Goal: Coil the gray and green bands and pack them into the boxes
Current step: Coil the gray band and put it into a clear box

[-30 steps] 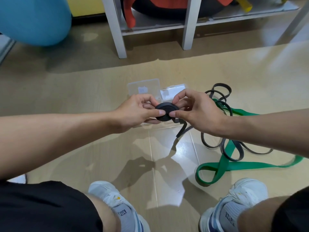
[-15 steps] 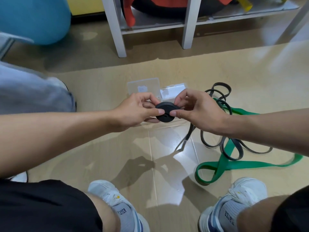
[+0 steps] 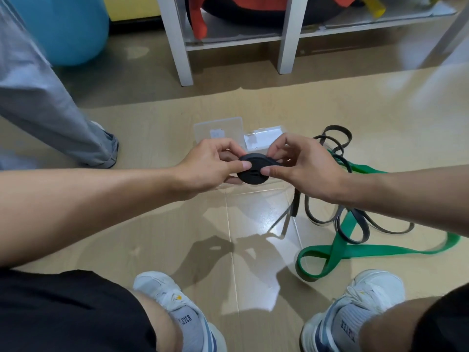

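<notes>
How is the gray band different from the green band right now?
The gray band is partly wound into a tight flat coil held by the left hand and right hand; the green band lies loose on the floor, untouched. The gray band looks narrower, the green band wider. The gray band is dark, the green band bright. Both are long flat loops, tangled together on the floor.

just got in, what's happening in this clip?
A person is rolling the dark gray rubber band into a tight flat coil, with the left hand and right hand both pinching the coil in a thumb-and-finger grip. Much of that band trails loose on the tan floor. The flat green rubber band lies uncoiled beside it, tangled with the gray loops. Two clear plastic boxes sit open just beyond the hands, seemingly empty. Another person's gray trouser leg stands at the left.
</notes>
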